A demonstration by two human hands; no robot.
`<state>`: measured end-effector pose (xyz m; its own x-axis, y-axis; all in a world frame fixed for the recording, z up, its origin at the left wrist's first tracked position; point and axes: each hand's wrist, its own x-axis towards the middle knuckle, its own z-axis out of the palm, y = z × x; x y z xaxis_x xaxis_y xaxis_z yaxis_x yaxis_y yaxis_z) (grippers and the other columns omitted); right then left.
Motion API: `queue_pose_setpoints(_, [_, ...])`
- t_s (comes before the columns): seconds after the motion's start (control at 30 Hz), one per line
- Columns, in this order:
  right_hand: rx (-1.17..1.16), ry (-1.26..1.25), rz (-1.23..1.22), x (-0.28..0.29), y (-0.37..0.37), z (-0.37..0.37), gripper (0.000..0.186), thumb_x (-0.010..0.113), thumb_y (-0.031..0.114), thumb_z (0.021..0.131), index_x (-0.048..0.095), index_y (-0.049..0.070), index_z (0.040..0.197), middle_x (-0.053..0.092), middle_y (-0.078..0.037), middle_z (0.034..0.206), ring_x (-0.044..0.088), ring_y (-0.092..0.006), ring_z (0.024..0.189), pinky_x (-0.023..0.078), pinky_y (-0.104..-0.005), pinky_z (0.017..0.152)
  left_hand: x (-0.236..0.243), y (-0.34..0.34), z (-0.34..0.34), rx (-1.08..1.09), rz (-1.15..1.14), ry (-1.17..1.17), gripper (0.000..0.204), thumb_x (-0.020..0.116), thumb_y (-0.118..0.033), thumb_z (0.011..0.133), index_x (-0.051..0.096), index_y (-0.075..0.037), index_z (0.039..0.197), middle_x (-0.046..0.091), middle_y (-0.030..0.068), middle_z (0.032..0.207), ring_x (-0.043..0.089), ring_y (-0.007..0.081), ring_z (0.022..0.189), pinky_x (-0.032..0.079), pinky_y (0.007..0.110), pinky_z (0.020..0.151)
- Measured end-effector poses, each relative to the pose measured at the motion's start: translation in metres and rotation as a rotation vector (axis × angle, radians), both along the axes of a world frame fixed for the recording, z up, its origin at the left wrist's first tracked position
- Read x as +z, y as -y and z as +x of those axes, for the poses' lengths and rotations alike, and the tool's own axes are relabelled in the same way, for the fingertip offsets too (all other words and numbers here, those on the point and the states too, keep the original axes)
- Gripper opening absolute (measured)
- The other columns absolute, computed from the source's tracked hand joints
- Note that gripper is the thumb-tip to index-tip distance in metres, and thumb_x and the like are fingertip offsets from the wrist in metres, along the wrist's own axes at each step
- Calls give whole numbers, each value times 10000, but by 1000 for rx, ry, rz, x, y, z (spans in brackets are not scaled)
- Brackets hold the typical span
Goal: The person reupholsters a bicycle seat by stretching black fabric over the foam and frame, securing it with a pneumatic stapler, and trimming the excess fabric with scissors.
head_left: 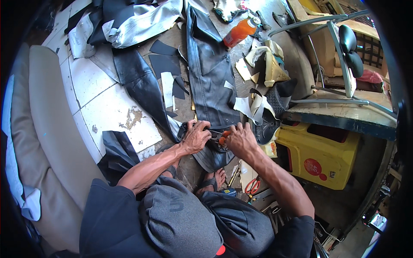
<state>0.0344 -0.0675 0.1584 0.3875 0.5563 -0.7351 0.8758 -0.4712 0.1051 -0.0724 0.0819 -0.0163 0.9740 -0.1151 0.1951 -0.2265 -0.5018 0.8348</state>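
My left hand (195, 135) is closed on a piece of black material (211, 157) low over the floor, between my feet and the long black leather sheet (211, 73). My right hand (241, 138) grips an orange-handled tool (223, 139) against that same material, just right of my left hand; its working end is too small and hidden to make out. A black round molded piece (264, 128) with white scraps on it lies right of my right hand. Red-handled scissors (252, 186) lie on the floor below.
Fabric scraps (163, 62) and an orange bottle (238, 32) lie ahead. A padded beige piece (60, 142) is at left over white tiles (103, 116). At right are a yellow box (318, 155), a bench edge (335, 120) and a metal frame (344, 101). More tools (271, 208) lie beside my right leg.
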Motion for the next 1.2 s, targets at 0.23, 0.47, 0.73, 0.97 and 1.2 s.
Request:
queue_pose_setpoints(0.23, [135, -60, -79, -15, -8, 35, 259, 545, 257, 994, 771, 150, 1062, 678, -96, 1252, 606, -266, 1183, 450, -442, 896, -4, 3, 2, 16, 13, 27, 112, 730, -141, 860, 694, -79, 946, 561, 87, 1147, 571, 268, 1139, 306, 514, 1027])
queue_pose_setpoints(0.47, [133, -178, -80, -27, -10, 46, 201, 637, 217, 903, 780, 123, 1008, 749, -92, 1004, 738, -282, 915, 559, -438, 797, -6, 2, -1, 35, 37, 87, 147, 750, -121, 831, 681, -78, 954, 557, 94, 1162, 571, 264, 1169, 311, 502, 1016])
queue_pose_setpoints(0.73, [15, -200, 41, -13, 3, 33, 279, 536, 244, 956, 774, 100, 987, 737, -170, 973, 743, -326, 893, 571, -470, 799, 0, -1, 1, -22, 36, 41, 136, 744, -131, 844, 690, -71, 953, 553, 99, 1172, 558, 262, 1184, 293, 504, 1026])
queue_pose_setpoints(0.97, [-573, -23, -13, -17, 8, -40, 389, 446, 257, 997, 749, 15, 1011, 659, -257, 1083, 714, -424, 914, 568, -515, 794, 8, -16, 2, -192, 124, -7, 430, 819, -270, 804, 638, -77, 1142, 490, 134, 1354, 510, 306, 1276, 272, 525, 1053])
queue_pose_setpoints(1.2, [-855, 66, 72, -21, 0, -66, 279, 585, 175, 874, 748, 12, 1031, 675, -288, 1047, 735, -435, 870, 597, -506, 731, -1, -8, 11, -132, 108, -4, 395, 831, -229, 777, 651, -93, 1101, 550, 134, 1291, 557, 306, 1224, 315, 512, 1029])
